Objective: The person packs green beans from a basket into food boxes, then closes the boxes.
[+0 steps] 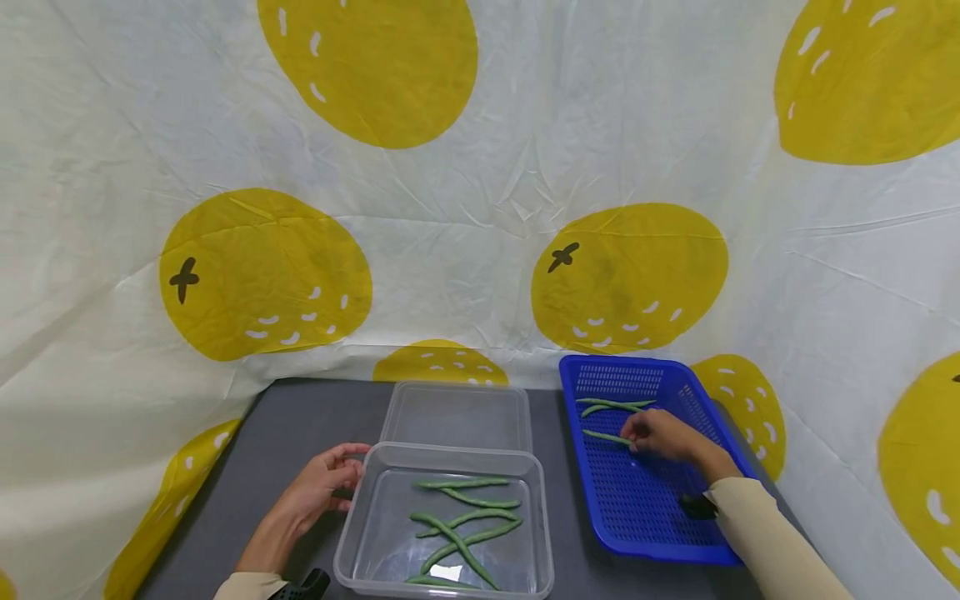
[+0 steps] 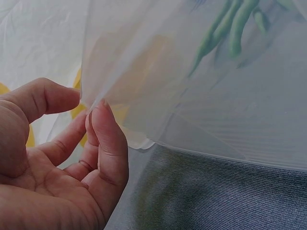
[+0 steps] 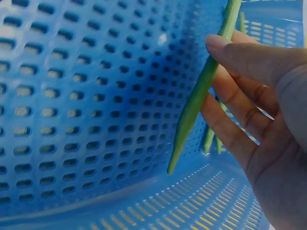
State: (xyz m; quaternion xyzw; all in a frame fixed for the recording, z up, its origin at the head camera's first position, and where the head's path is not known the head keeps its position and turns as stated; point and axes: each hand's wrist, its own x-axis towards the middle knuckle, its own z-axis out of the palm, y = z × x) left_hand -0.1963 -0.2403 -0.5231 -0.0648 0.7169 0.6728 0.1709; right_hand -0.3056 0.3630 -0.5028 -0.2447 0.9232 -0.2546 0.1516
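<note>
In the blue basket (image 1: 615, 500), my right hand (image 1: 660, 433) pinches a slim green bean (image 3: 192, 105) between thumb and fingers. Its tapered end points away from the hand, over the slotted basket floor. Two more beans (image 1: 615, 405) lie behind it, near the basket's far end. My left hand (image 1: 318, 487) is at the left side of a clear plastic box (image 1: 543, 533), loosely bent fingertips (image 2: 103, 112) right at its wall. Several green beans (image 1: 465, 546) lie in the box, some crossing one another; they show blurred through the wall in the left wrist view.
A clear flat lid (image 1: 457, 412) lies behind the box on the grey tabletop (image 1: 300, 417). The basket stands to the right of the box, a strip of table between them. A white cloth with yellow fruit prints (image 1: 450, 275) hangs behind and along both sides.
</note>
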